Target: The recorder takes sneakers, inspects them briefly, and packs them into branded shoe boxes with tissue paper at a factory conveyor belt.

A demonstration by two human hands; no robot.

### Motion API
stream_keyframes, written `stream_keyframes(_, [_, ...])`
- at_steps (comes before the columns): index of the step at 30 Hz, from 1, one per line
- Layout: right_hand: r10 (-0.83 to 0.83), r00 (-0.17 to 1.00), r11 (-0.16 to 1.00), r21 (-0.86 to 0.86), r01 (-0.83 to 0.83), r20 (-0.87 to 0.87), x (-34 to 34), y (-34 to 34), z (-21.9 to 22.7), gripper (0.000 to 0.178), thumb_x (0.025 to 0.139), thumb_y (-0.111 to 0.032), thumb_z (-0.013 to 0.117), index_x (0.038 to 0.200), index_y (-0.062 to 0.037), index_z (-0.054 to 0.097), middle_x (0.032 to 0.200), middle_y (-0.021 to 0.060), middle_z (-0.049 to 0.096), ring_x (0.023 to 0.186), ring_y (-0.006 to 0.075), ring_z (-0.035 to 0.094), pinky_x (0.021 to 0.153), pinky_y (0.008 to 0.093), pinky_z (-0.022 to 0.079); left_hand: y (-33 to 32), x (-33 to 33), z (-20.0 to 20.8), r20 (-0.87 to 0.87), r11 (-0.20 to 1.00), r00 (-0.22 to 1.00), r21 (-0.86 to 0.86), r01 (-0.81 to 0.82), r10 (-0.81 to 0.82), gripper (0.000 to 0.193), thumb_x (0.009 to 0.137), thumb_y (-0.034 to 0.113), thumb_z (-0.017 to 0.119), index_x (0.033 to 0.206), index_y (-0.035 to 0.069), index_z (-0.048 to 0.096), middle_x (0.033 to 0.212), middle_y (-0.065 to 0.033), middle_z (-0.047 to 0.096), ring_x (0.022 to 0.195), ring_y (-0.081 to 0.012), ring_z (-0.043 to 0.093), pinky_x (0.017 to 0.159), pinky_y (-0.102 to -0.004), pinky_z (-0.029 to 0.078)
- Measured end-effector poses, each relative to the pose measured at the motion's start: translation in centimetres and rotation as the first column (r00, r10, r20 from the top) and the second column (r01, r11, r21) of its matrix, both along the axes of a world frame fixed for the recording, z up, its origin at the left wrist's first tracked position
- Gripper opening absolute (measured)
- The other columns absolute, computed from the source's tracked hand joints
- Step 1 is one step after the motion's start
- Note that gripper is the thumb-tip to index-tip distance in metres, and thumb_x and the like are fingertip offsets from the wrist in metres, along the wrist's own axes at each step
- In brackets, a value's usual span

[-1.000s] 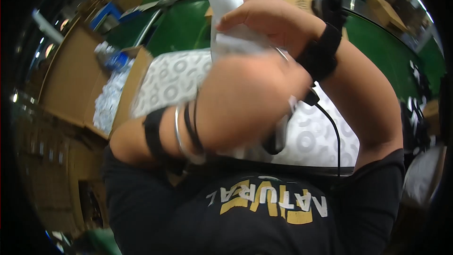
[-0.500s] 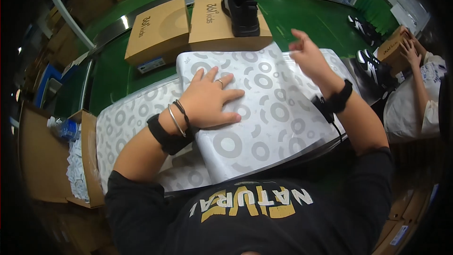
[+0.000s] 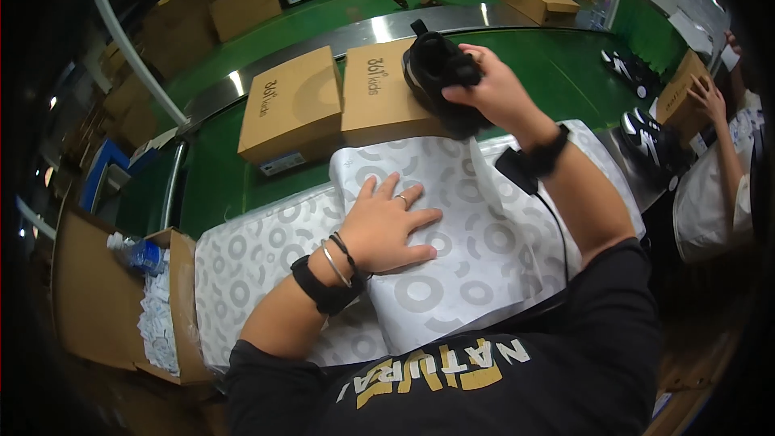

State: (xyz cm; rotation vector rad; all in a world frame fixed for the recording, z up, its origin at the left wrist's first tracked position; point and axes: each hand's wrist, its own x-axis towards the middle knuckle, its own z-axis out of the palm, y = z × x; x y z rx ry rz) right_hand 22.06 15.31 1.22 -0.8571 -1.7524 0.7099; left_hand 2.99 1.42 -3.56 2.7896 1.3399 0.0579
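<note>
My left hand [image 3: 393, 230] lies flat, fingers spread, on a sheet of white wrapping paper [image 3: 460, 274] printed with grey rings and arcs. More of the same patterned paper [image 3: 266, 262] lies beneath it and to the left. My right hand [image 3: 502, 95] grips a black shoe [image 3: 438, 73] by its collar, thumb and fingers closed around it. The shoe is over the right end of a brown shoebox [image 3: 379, 97]; whether its sole touches the lid I cannot tell. A second brown shoebox [image 3: 292, 105] sits beside that one on the left.
An open carton [image 3: 173, 307] at the left holds small white packets and a clear bottle [image 3: 137, 254]. On the right, black-and-white shoes [image 3: 646, 141] stand near a co-worker's hands holding a brown box [image 3: 682, 93]. A green conveyor belt [image 3: 533, 56] runs behind. Someone walks in the far background.
My right hand has reached forward and left from above the paper and taken hold of the black shoe. My left hand still presses on the paper. The view has shifted slightly.
</note>
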Motion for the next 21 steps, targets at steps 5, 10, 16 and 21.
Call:
stream_keyframes(5, [0.243,0.860,0.921,0.173,-0.350,0.448,5.4,-12.9,1.1,0.026,0.052,-0.007,0.067,0.072,-0.0075,0.051,0.112,0.0148,0.048,0.111,0.0331,0.041,0.090,0.0463,0.033,0.6,-0.1,0.2,0.112,0.998,0.992,-0.014,-0.065,0.066,0.067,0.067,0.043,0.056,0.119,0.002,0.043,0.122,-0.0185,0.043,0.118,-0.0416,0.032,0.098,-0.0513,0.019])
stream_keyframes(10, [0.083,0.520,0.901,0.159,-0.404,0.850,5.9,-19.5,-3.8,0.008,0.072,-0.017,0.053,0.077,-0.0136,0.058,0.120,0.0113,0.045,0.114,0.0281,0.040,0.093,0.0508,0.025,0.8,-0.4,0.5,0.096,1.000,0.995,0.002,-0.025,0.025,0.066,0.067,0.036,0.058,0.120,0.000,0.041,0.124,-0.0203,0.041,0.117,-0.0398,0.033,0.098,-0.0497,0.019])
stream_keyframes(16, [-0.318,0.762,0.913,-0.033,0.406,0.564,16.9,-14.3,-5.2,0.017,0.070,-0.004,0.058,0.087,-0.0050,0.063,0.084,0.0123,0.058,0.080,0.0268,0.056,0.073,0.0325,0.044,0.2,-1.1,0.0,0.243,1.000,0.970,-0.011,-0.013,0.015,0.056,0.068,0.031,0.059,0.116,0.005,0.047,0.121,-0.0192,0.045,0.116,-0.0397,0.034,0.098,-0.0487,0.020])
stream_keyframes(21, [-0.524,0.321,0.707,0.193,0.681,0.789,24.3,-13.8,-10.8,0.018,0.072,-0.007,0.054,0.088,-0.0047,0.062,0.083,0.0174,0.060,0.081,0.0322,0.057,0.074,0.0367,0.044,0.1,-0.9,-0.3,0.331,1.000,0.943,-0.025,-0.017,0.024,0.052,0.069,0.029,0.060,0.114,0.005,0.048,0.118,-0.0173,0.048,0.116,-0.0392,0.035,0.097,-0.0483,0.022])
